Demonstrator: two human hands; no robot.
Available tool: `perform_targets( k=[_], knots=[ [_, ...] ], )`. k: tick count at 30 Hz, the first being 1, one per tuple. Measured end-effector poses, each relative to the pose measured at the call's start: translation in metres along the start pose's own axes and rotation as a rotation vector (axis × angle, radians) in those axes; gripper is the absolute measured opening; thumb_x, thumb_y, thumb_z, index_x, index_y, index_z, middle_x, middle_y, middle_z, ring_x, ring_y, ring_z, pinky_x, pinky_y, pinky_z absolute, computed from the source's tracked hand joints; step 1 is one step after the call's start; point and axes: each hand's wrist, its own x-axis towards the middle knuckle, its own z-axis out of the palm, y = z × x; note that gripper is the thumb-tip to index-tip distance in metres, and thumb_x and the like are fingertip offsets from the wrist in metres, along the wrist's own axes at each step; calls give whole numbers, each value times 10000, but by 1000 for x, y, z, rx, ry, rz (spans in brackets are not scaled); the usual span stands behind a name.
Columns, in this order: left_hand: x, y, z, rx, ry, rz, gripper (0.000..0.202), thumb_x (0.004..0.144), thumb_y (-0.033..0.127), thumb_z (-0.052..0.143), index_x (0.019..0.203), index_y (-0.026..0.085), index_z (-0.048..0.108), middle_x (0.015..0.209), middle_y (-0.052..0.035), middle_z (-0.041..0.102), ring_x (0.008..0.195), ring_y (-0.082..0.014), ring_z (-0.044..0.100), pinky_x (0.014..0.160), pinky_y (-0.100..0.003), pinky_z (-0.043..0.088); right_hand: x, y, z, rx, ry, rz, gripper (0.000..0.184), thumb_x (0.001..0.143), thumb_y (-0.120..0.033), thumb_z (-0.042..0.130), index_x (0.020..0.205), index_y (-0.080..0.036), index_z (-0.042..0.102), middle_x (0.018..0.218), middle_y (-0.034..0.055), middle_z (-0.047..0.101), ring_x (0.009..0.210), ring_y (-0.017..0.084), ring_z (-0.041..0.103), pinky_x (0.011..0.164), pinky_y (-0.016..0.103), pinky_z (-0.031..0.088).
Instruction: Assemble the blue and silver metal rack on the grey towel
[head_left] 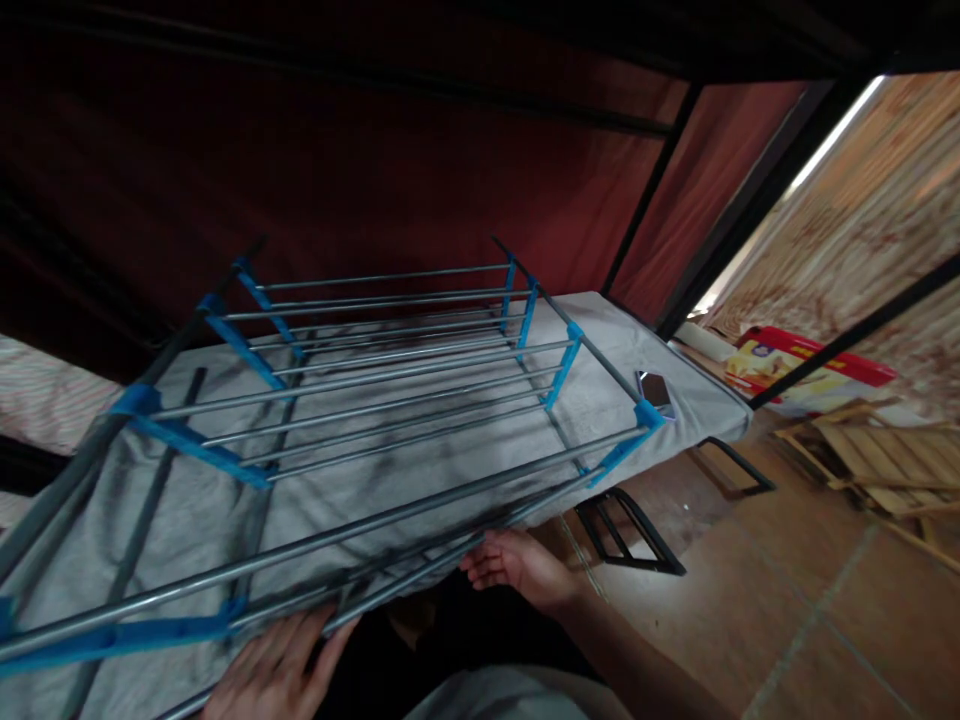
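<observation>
On the bed, note rack with crossbars seated in blue brackets; see near tube closed in left hand, and right hand half-curled beside it, hold unclear; cannot confirm tube ends as fitted

No readable text, lettering on red-and-yellow box too small and blurred

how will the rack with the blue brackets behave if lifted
The rack is probably light for its size, being mostly thin rods with open gaps. It may twist at the blue brackets, where rods join. The rods look smooth and shiny, so perhaps slippery.
</observation>
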Motion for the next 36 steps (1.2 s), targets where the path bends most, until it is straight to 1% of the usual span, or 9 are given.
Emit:
perform_targets(
  k=[6, 11, 14, 18, 23, 26, 30, 33, 36],
  knots=[
    [40, 26, -20, -129, 37, -322, 303, 986, 413, 516, 884, 185, 689, 818, -45, 704, 777, -202, 637, 765, -331, 436, -25, -1, 23, -497, -164, -71, 342, 913, -499, 606, 932, -175, 716, 962, 100, 734, 864, 200, 683, 820, 338, 537],
    [44, 35, -25, -201, -67, -437, 399, 994, 505, 452, 888, 176, 652, 786, -47, 643, 765, -194, 585, 749, -342, 398, -13, -12, 10, -1169, -33, -662, 263, 998, -399, 496, 1124, -253, 674, 1143, 80, 704, 1069, 224, 657, 917, 362, 528],
    [40, 39, -23, -228, -85, -477, 409, 992, 519, 447, 900, 170, 639, 802, -53, 625, 772, -189, 564, 757, -345, 390, 9, -11, 3, -1546, -175, -961, 329, 1007, -406, 486, 1265, -243, 608, 1205, 85, 687, 1105, 247, 646, 944, 409, 518],
    [39, 43, -23, -268, -77, -463, 374, 995, 493, 461, 976, 169, 647, 811, -47, 620, 780, -179, 566, 782, -345, 407, 28, -4, 0, -1856, -281, -1136, 396, 1039, -412, 387, 1327, -191, 547, 1130, 100, 709, 976, 250, 687, 821, 403, 551],
    [28, 46, -32, -278, 131, -559, 311, 984, 413, 527, 1192, 196, 607, 1114, -87, 660, 1074, -213, 589, 1050, -423, 357, 39, -7, -7, -1952, -287, -1174, 374, 1054, -333, 317, 1317, -200, 547, 1017, 84, 708, 881, 225, 693, 764, 381, 552],
    [14, 35, -33, -246, 404, -928, 210, 986, 332, 520, 1127, 217, 625, 1121, -79, 642, 1098, -217, 574, 1038, -418, 379, 41, -10, -11, -1961, -308, -1165, 365, 1050, -314, 324, 1312, -196, 550, 973, 82, 699, 846, 223, 685, 754, 384, 552],
    [0, -7, -26, -472, 803, -1465, 333, 977, 481, 471, 1045, 196, 630, 1005, -71, 650, 972, -213, 601, 885, -358, 477, 42, -11, -11, -1964, -324, -1067, 345, 1042, -271, 358, 1314, -192, 553, 1007, 92, 689, 880, 225, 676, 744, 376, 551],
    [0, -34, -21, -746, 746, -1521, 494, 974, 575, 366, 874, 180, 646, 824, -52, 656, 804, -198, 604, 789, -334, 500, 35, -11, -2, -1958, -277, -989, 343, 1032, -226, 389, 1332, -218, 555, 1043, 79, 683, 910, 217, 665, 785, 375, 544],
    [4, -45, -22, -652, 453, -1348, 516, 992, 526, 306, 809, 166, 627, 762, -47, 648, 749, -192, 578, 725, -324, 494, 23, -13, 16, -1954, -211, -899, 338, 1013, -188, 438, 1316, -247, 577, 1047, 55, 678, 933, 205, 648, 846, 371, 527]
  ],
)
